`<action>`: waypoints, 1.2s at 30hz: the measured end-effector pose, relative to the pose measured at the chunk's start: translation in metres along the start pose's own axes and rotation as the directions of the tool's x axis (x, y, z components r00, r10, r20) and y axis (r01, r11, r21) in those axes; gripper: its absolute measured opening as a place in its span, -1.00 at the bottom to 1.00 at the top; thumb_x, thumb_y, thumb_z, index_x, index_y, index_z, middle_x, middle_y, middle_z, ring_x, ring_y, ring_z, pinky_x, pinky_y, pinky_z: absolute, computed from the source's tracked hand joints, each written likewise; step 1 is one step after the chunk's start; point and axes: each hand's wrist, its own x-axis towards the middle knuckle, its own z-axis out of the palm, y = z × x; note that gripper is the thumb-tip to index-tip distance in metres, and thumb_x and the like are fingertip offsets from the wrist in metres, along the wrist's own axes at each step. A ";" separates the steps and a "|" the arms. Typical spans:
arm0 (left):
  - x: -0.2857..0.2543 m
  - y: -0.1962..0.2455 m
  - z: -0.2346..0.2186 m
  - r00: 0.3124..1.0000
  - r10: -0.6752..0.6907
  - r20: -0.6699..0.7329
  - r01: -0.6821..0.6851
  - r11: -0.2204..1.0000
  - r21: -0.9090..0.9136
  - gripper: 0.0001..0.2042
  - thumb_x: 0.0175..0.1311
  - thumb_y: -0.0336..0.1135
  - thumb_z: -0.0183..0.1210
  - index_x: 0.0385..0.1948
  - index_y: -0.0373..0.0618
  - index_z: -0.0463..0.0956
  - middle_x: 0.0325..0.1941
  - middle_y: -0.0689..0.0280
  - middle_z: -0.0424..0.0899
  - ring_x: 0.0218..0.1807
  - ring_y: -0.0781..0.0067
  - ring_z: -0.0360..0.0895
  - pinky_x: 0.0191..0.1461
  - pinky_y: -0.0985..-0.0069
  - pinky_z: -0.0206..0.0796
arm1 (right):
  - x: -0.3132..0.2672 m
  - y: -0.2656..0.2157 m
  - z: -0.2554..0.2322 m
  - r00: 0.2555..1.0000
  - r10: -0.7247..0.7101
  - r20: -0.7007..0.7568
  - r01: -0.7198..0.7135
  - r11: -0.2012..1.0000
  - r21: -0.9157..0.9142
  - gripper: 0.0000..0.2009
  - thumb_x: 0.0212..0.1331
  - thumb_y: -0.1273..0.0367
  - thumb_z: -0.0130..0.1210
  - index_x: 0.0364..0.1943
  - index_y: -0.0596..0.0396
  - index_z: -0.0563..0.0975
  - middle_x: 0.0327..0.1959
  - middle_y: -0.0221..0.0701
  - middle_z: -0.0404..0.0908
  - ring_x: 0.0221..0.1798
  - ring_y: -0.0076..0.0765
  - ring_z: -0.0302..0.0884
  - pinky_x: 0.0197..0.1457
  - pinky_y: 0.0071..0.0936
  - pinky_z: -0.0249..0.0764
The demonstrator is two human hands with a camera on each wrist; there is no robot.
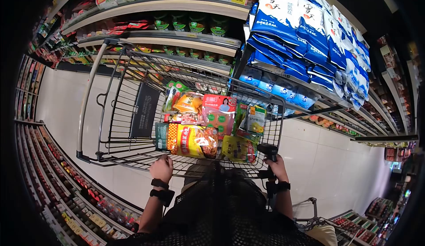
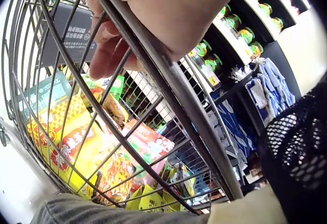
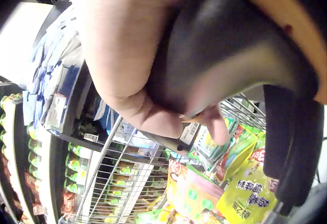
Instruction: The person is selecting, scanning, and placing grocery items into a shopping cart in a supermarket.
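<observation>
A wire shopping cart [image 1: 104, 157] stands sideways in front of me. With curled fingers, my left hand [image 1: 161, 169] grips its near top rail [image 2: 176, 81]. My right hand [image 1: 278, 168] holds a black rounded fitting [image 1: 268, 150] at the cart's near right corner; in the right wrist view the thumb and fingers wrap around this fitting [image 3: 209, 45]. Inside the basket lie a large yellow and red food packet [image 1: 197, 139], a pink-red packet [image 1: 219, 106], a yellow-green packet [image 1: 239, 148], an orange packet [image 1: 189, 102] and several others.
Blue and white bags [image 1: 305, 29] are piled on a stand just beyond the cart's right end. Shelves of green-lidded jars [image 1: 197, 23] run along the far side, and another goods shelf [image 1: 48, 166] curves along the left. Behind me on the right is part of another cart [image 1: 314, 206].
</observation>
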 end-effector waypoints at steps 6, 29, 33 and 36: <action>-0.025 0.012 0.007 0.997 0.053 -0.056 -0.056 0.997 -0.052 -0.80 0.16 -0.15 -0.01 -0.46 -0.02 0.53 -0.65 0.13 0.57 -0.57 0.06 0.54 -0.47 0.21 0.38 | -0.021 0.009 -0.015 0.999 0.039 -0.020 -0.040 0.999 -0.021 -0.75 -0.18 0.46 0.10 -0.32 0.24 0.53 -0.43 -0.31 0.62 -0.33 -0.40 0.53 -0.19 -0.47 0.41; -0.075 0.070 0.019 0.929 0.361 -0.078 -0.369 0.915 -0.163 -0.81 0.11 -0.19 0.04 -0.61 0.01 0.52 -0.69 0.22 0.55 -0.64 0.21 0.52 -0.57 0.33 0.36 | -0.062 0.071 -0.082 0.989 0.089 -0.118 -0.088 0.996 0.008 -0.80 -0.31 0.42 0.17 -0.49 0.18 0.53 -0.57 -0.42 0.51 -0.47 -0.47 0.42 -0.37 -0.47 0.35; -0.078 0.086 -0.007 0.832 0.554 0.023 -0.545 0.824 -0.153 -0.76 0.15 -0.15 0.00 -0.60 -0.04 0.52 -0.66 0.24 0.55 -0.57 0.24 0.54 -0.53 0.32 0.37 | -0.064 0.081 -0.088 0.982 0.139 -0.130 -0.141 0.990 -0.008 -0.71 -0.24 0.51 0.06 -0.29 0.24 0.50 -0.40 -0.36 0.57 -0.31 -0.43 0.48 -0.23 -0.48 0.38; -0.078 0.083 0.018 0.858 0.495 0.139 -0.468 0.864 -0.188 -0.73 0.17 -0.13 -0.03 -0.59 -0.06 0.52 -0.61 0.19 0.56 -0.52 0.21 0.55 -0.49 0.30 0.39 | -0.055 0.079 -0.090 0.975 0.162 -0.154 -0.168 0.986 -0.022 -0.71 -0.23 0.50 0.06 -0.29 0.23 0.50 -0.40 -0.37 0.57 -0.33 -0.46 0.46 -0.26 -0.49 0.36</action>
